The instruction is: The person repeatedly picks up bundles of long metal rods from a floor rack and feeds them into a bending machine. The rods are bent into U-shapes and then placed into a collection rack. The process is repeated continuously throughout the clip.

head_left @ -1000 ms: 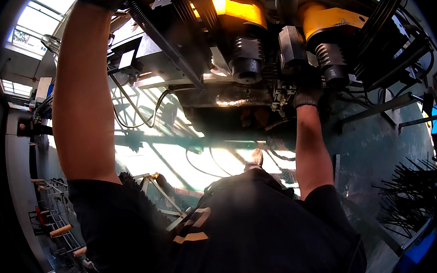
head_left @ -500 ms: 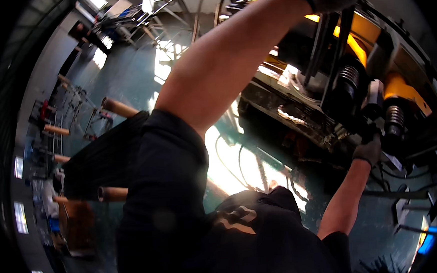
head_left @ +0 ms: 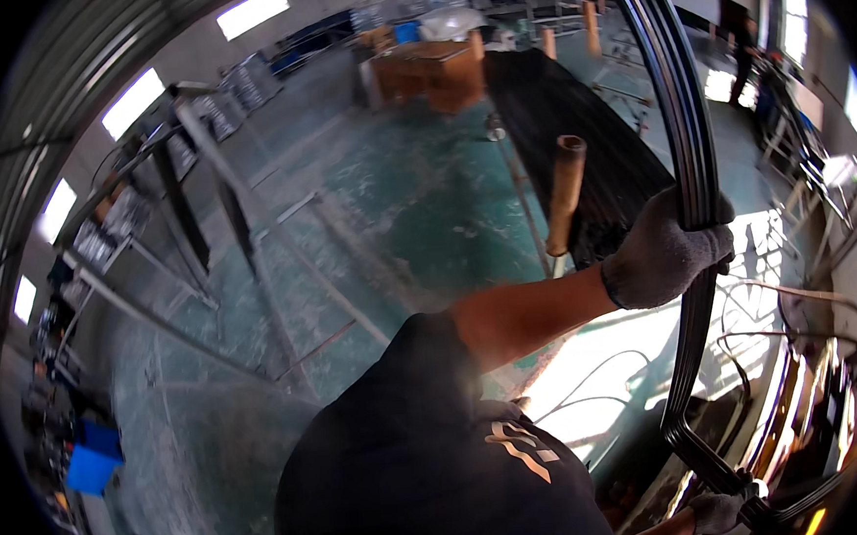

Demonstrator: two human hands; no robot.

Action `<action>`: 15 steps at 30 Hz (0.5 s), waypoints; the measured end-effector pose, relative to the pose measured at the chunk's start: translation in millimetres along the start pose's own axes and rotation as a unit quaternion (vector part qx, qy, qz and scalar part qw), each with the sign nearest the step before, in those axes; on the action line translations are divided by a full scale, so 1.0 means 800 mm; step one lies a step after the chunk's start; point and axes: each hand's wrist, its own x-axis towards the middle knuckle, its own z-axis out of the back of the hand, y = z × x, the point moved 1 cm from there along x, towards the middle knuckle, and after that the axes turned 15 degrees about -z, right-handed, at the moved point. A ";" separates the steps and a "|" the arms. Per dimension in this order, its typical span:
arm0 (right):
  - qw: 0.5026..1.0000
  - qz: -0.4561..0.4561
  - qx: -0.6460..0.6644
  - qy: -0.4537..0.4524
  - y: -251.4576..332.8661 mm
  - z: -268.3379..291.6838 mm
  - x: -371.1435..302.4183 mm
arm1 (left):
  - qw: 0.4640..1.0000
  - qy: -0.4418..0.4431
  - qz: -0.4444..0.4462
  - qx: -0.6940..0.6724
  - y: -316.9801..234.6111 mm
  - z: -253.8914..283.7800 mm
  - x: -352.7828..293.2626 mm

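Note:
A long black ribbed strip (head_left: 684, 85), looking like several strands side by side, runs down from the top edge on the right. My left hand (head_left: 665, 251), in a grey glove, is closed round it at mid-height. Below that hand the strip slants down and bends sharply toward the lower right. There my right hand (head_left: 716, 512), also gloved, is closed at the strip's lower part, its fingers partly hidden. Bundles of long material and cables (head_left: 801, 421) lie beside the strip at the right.
Black sheeting (head_left: 592, 130) lies over a stand with upright brown tubes (head_left: 566, 195). A metal frame (head_left: 222, 172) stands on the left, and a blue bin (head_left: 95, 457) lower left. Farther back are a brown desk (head_left: 426, 71) and, at the right, another person (head_left: 744, 57).
The view has swung left, away from the yellow and black machine. My left hand, at the top edge before, now shows closed round the black strip; my right hand now sits at the lower edge.

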 end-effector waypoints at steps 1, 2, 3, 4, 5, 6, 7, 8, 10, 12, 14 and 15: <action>0.999 -0.012 0.014 0.042 0.007 -0.028 -0.015 | 0.999 -0.040 -0.016 0.011 -0.025 0.026 -0.014; 0.994 -0.040 0.022 0.098 0.001 -0.063 -0.031 | 0.993 -0.089 -0.021 0.074 -0.075 0.045 -0.040; 0.991 -0.049 0.032 0.123 0.008 -0.084 -0.047 | 0.988 -0.127 -0.055 0.074 -0.091 0.068 -0.055; 0.986 -0.061 0.042 0.146 0.012 -0.103 -0.064 | 0.979 -0.165 -0.090 0.078 -0.105 0.093 -0.071; 0.978 -0.059 0.042 0.193 0.011 -0.127 -0.075 | 0.968 -0.189 -0.110 0.122 -0.134 0.109 -0.088; 0.969 -0.056 0.042 0.237 0.010 -0.146 -0.088 | 0.959 -0.208 -0.120 0.148 -0.160 0.125 -0.105; 0.964 -0.005 -0.053 0.260 0.036 -0.161 -0.121 | 0.950 -0.226 -0.128 0.174 -0.185 0.140 -0.124; 0.950 -0.024 -0.014 0.310 0.035 -0.182 -0.133 | 0.940 -0.245 -0.136 0.197 -0.211 0.152 -0.141; 0.923 -0.020 -0.022 0.384 0.047 -0.219 -0.163 | 0.913 -0.305 -0.173 0.210 -0.257 0.170 -0.172; 0.917 0.028 -0.042 0.396 0.067 -0.258 -0.206 | 0.882 -0.370 -0.206 0.206 -0.297 0.192 -0.199; 0.910 0.081 -0.124 0.388 0.114 -0.285 -0.291 | 0.863 -0.392 -0.245 0.203 -0.343 0.216 -0.222; 0.906 0.102 -0.084 0.401 0.130 -0.301 -0.311 | 0.863 -0.395 -0.251 0.191 -0.362 0.231 -0.221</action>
